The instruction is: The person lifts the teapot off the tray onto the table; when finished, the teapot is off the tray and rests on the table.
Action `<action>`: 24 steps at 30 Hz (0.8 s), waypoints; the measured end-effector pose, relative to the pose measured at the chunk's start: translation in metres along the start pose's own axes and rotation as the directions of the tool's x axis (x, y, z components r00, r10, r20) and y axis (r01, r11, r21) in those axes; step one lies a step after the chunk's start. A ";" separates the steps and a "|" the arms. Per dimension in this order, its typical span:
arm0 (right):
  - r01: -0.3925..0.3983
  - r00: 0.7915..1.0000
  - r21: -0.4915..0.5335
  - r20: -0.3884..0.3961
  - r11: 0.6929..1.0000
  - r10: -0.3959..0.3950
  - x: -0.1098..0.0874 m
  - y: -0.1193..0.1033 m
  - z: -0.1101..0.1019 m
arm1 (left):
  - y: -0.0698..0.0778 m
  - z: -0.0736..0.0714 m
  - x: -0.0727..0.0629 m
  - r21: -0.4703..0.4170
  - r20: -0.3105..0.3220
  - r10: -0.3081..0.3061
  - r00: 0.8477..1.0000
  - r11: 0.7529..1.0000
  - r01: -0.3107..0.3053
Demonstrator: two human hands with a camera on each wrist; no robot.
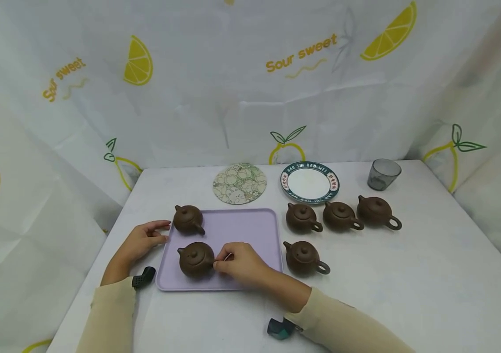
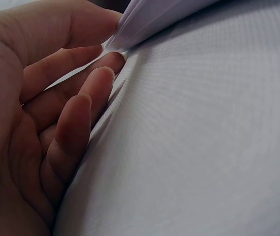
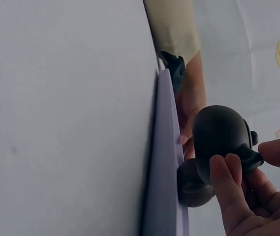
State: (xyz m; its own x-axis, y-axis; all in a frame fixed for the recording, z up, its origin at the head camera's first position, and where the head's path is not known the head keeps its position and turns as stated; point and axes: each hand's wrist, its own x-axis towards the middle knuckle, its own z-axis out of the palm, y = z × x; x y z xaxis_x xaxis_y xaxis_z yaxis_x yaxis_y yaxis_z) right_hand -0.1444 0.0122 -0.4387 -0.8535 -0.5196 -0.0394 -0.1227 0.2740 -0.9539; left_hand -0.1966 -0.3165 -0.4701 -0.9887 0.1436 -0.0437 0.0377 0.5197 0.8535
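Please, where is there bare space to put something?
Bare: the table right of the front teapot beside the tray, and the tray's far right corner. Crowded: the tray's left half, around two teapots, and the teapot row near the plate.

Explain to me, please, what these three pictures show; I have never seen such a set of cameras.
There is no robot here, only a person's bare left hand and right hand. The widest picture comes from a camera worn on the head, looking forward and down. Each close picture comes from a camera on one wrist.

On the white table lies a lilac rectangular tray, bearing one small, round brown teapot. The right hand pinches a second such teapot by its handle, over the tray; the left hand touches the tray's left edge. Four more brown teapots stand to the right. Farther back are a round, patterned pale-green mat, a white plate with a green rim and a grey see-through cup.
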 end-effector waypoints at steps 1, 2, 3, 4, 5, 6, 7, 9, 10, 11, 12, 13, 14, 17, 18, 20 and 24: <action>0.002 1.000 0.019 0.001 1.000 -0.002 -0.002 -0.001 -0.004 | 0.000 0.000 0.000 0.000 -0.002 -0.004 1.000 1.000 0.004; -0.001 1.000 0.034 -0.001 0.999 0.001 -0.004 -0.002 -0.009 | -0.001 0.000 0.001 0.004 -0.003 -0.008 1.000 1.000 0.008; 0.001 1.000 0.042 -0.002 0.999 -0.001 -0.006 -0.003 -0.014 | -0.001 0.001 0.001 0.004 -0.006 -0.015 1.000 1.000 0.015; 0.001 1.000 0.050 -0.003 0.999 -0.001 -0.009 -0.005 -0.020 | -0.006 0.001 0.003 0.002 -0.009 -0.014 1.000 1.000 0.014; -0.001 1.000 0.055 -0.007 0.998 0.002 -0.012 -0.007 -0.027 | -0.011 0.000 0.005 0.005 -0.008 -0.011 1.000 1.000 0.011; -0.005 1.000 0.057 -0.012 0.998 0.006 -0.015 -0.009 -0.033 | -0.012 0.000 0.005 0.009 -0.008 -0.009 1.000 1.000 0.009; -0.005 1.000 0.057 -0.018 0.998 0.006 -0.018 -0.011 -0.040 | -0.012 0.000 0.006 0.010 -0.007 -0.008 1.000 1.000 0.008; -0.007 0.999 0.053 -0.042 0.999 0.009 -0.026 -0.013 -0.055 | -0.012 -0.001 0.005 0.011 -0.005 -0.008 1.000 1.000 0.008; -0.010 0.998 0.052 -0.054 0.999 0.013 -0.030 -0.014 -0.062 | -0.012 -0.001 0.006 0.015 -0.003 -0.008 1.000 1.000 0.008; -0.010 0.998 0.048 -0.066 0.999 0.013 -0.034 -0.014 -0.070 | -0.012 -0.001 0.006 0.020 -0.001 -0.006 1.000 1.000 0.007; -0.007 0.997 0.041 -0.076 0.999 0.010 -0.037 -0.014 -0.076 | -0.012 0.000 0.006 0.022 -0.003 -0.010 1.000 1.000 0.010; -0.004 0.996 0.032 -0.091 0.999 0.007 -0.041 -0.013 -0.083 | -0.012 0.000 0.006 0.028 -0.003 -0.011 1.000 1.000 0.011; -0.004 0.994 0.024 -0.106 1.000 0.006 -0.045 -0.012 -0.090 | -0.012 0.000 0.006 0.035 -0.004 -0.010 1.000 0.999 0.010; -0.004 0.989 -0.003 -0.148 1.000 0.003 -0.056 -0.009 -0.108 | -0.011 0.000 0.007 0.045 -0.008 -0.005 1.000 0.999 0.005; -0.006 0.987 -0.012 -0.163 1.000 0.004 -0.060 -0.007 -0.114 | -0.010 0.000 0.007 0.046 -0.009 -0.003 1.000 0.999 0.004; -0.019 0.982 -0.017 -0.190 1.000 0.016 -0.067 -0.005 -0.125 | -0.010 0.000 0.007 0.049 -0.008 -0.006 1.000 0.999 0.007; -0.042 0.974 -0.032 -0.226 0.999 0.034 -0.082 -0.002 -0.143 | -0.009 -0.001 0.006 0.044 -0.012 -0.005 1.000 0.999 0.005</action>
State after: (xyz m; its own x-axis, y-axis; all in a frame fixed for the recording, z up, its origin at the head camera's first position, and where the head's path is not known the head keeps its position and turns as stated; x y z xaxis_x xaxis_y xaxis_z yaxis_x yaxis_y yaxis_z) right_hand -0.1467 0.1696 -0.3913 -0.9494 -0.3139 -0.0037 -0.1027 0.3216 -0.9413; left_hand -0.2026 -0.3211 -0.4777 -0.9905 0.1308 -0.0417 0.0387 0.5572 0.8294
